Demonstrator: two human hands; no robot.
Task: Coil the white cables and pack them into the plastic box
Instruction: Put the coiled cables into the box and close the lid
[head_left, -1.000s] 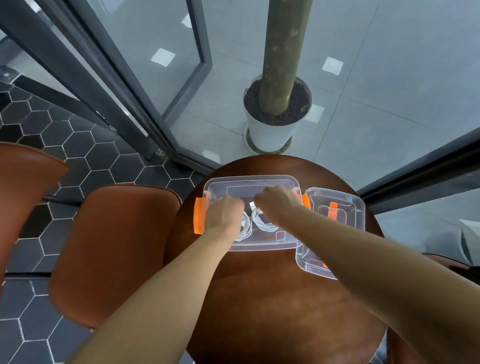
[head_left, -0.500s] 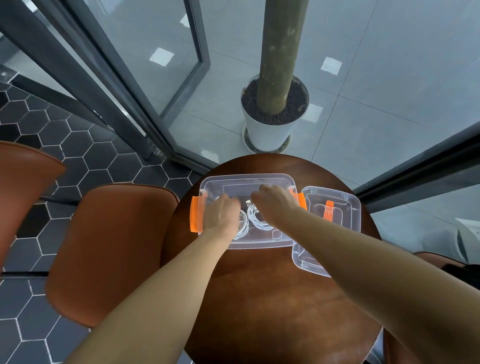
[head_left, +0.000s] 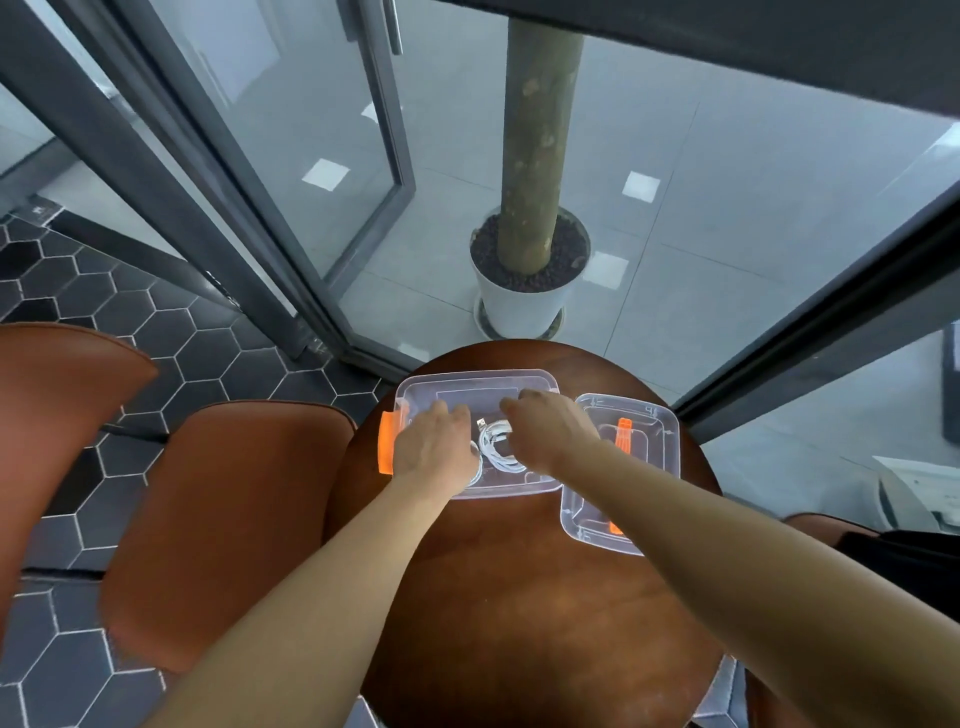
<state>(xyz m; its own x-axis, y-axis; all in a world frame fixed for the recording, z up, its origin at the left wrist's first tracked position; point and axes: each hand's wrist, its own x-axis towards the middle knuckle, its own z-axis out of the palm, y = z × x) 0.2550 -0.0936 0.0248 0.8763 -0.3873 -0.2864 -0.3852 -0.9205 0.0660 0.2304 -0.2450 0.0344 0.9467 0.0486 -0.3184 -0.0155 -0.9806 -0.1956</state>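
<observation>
Left grip (head_left: 436, 441), right grip (head_left: 550, 431), white cables (head_left: 498, 448) between

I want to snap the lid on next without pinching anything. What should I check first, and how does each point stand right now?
1. The cables are inside the plastic box: ok; white coils lie within its walls.
2. All cable is coiled: cannot tell; the left hand covers part.
3. Hands are out of the box: not ok; left hand and right hand both reach in.
4. The lid is within reach: ok; it lies on the table beside the box, on the right.
5. Latches are swung clear: left orange latch ok; the right one is hidden.
</observation>
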